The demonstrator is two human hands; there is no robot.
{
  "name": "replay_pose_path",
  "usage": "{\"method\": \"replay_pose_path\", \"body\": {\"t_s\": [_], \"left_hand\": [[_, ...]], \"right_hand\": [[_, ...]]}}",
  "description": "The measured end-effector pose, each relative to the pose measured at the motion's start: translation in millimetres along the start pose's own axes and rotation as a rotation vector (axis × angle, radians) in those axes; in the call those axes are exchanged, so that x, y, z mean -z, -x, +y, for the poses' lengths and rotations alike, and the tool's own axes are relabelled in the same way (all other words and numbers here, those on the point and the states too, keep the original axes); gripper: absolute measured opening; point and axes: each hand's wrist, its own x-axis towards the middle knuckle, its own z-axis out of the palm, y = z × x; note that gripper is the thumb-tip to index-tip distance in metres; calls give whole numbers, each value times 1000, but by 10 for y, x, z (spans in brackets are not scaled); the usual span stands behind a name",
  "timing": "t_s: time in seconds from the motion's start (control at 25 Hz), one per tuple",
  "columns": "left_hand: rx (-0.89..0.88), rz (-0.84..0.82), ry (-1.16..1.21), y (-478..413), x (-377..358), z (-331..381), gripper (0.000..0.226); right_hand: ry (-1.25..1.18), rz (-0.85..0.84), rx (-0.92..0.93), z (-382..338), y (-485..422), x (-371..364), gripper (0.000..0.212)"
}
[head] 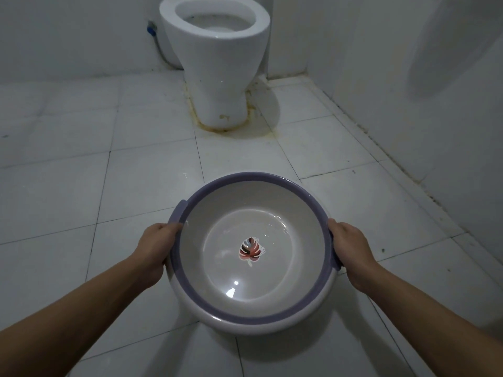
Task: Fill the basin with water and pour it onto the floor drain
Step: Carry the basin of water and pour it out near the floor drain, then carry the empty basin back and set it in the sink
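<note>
A round white basin (272,321) with a purple rim and a red leaf picture on its bottom hangs level above the tiled floor, in the lower middle of the head view. My left hand (156,247) grips its left rim by the purple handle. My right hand (351,247) grips the right handle. The inside of the basin gleams and looks wet; I cannot tell how much water it holds. No floor drain shows in the frame.
A white toilet (217,63) stands straight ahead against the back wall, with brown stains around its base. A blue valve (151,29) and hose sit on the wall to its left. A white tiled wall (424,91) runs along the right side. White floor tiles (68,186) spread to the left.
</note>
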Motion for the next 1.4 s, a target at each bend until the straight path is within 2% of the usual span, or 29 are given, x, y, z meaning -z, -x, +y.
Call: {"method": "replay_pose_path", "body": {"t_s": [0.36,0.56,0.84,1.12,1.4], "left_hand": [[23,15,35,31,112,250,18],[69,63,88,318,316,721,15],[98,107,245,1094,815,1558,30],[151,81,349,2135,1262,2587,30],[117,155,286,2905,1743,3644,34]], "right_hand": [[-22,13,-10,-254,40,20,38],[-116,27,-37,-764,278,129,34],[-279,71,-103,-1804,966,517,27],[-217,74,-118,-2867,1779,1201,50],[-287,-27,-79,-4146,2544,1941,39]]}}
